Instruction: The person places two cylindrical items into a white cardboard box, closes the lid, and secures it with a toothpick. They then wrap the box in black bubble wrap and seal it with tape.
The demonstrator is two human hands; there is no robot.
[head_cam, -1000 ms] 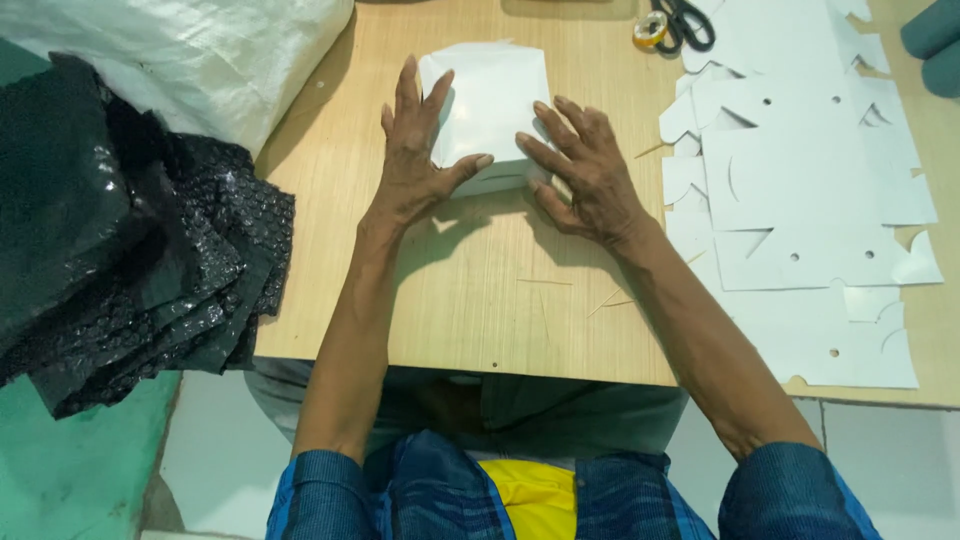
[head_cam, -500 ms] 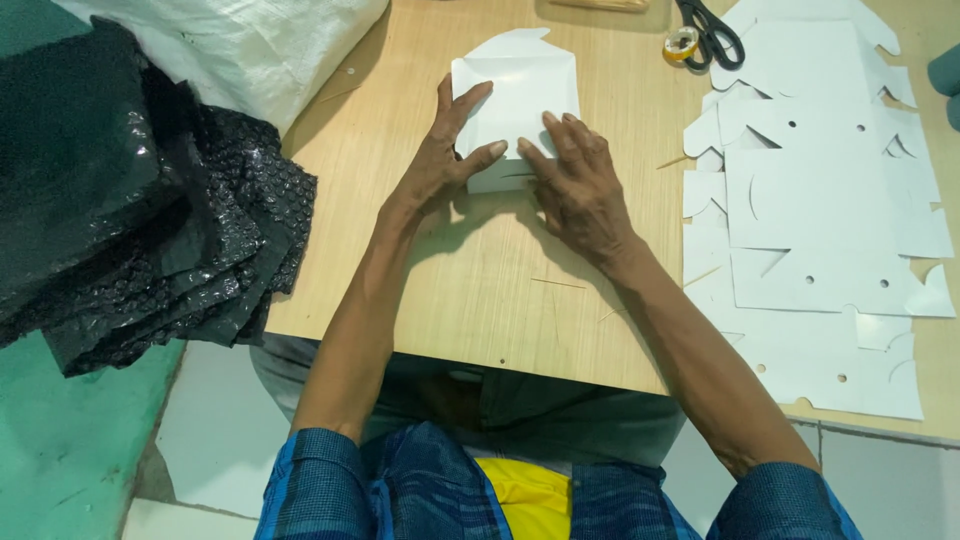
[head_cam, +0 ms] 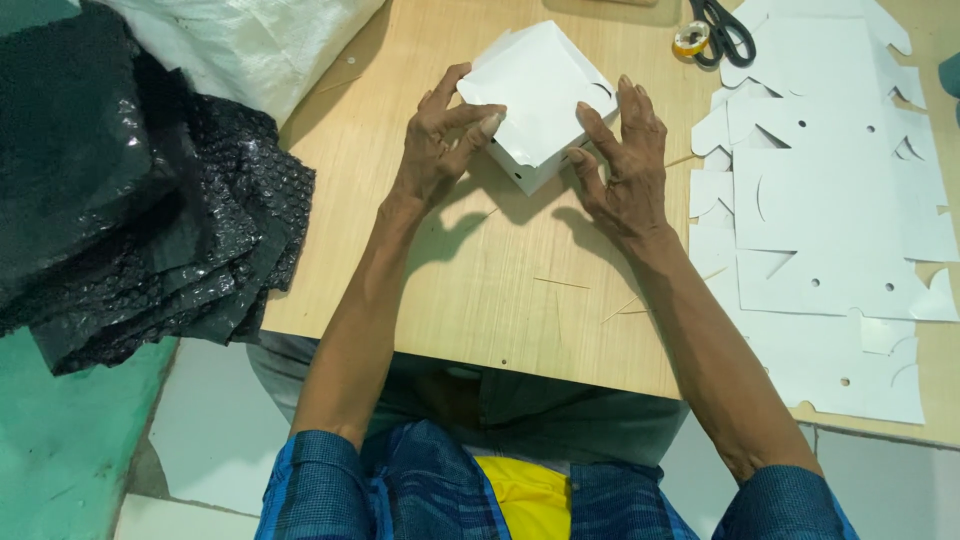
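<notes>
left hand (head_cam: 432, 150) and right hand (head_cam: 622, 160) both pinching a white cardboard box (head_cam: 537, 100) from either side, fingers curled round its edges, box tilted up off the wooden table (head_cam: 480, 290), flat white cutouts (head_cam: 820, 200) just right, scissors (head_cam: 722, 28) beyond, black bubble wrap (head_cam: 130, 220) left

Wooden table (head_cam: 480, 290) bears white box (head_cam: 540, 90), card cutouts (head_cam: 830, 200), scissors (head_cam: 722, 28).

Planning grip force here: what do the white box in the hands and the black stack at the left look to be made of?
White box: probably thin matte card, with crisp folds and die-cut notches. Black stack: likely glossy plastic bubble sheeting, showing bumpy cells and shiny creases.
</notes>
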